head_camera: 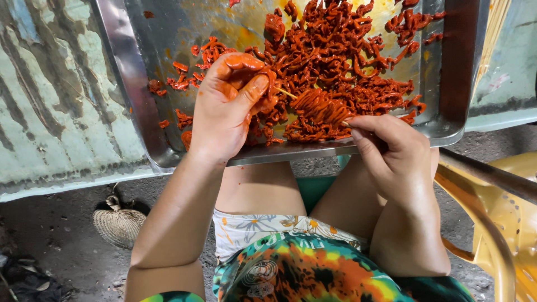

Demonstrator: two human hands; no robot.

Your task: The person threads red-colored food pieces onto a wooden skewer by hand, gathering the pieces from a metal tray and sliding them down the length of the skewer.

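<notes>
Your steel tray rests on a worn, pale green painted surface, its near edge overhanging your knees. Below is bare grey floor, a woven fan at 8 o'clock, a yellow plastic chair at 4 o'clock. Your left hand is pinched shut on red-marinated meat strips at the skewer tip; your right hand is closed around the loaded skewer's near end. The tray's far side is cut off at 12 o'clock, and the stick is mostly hidden under meat.
</notes>
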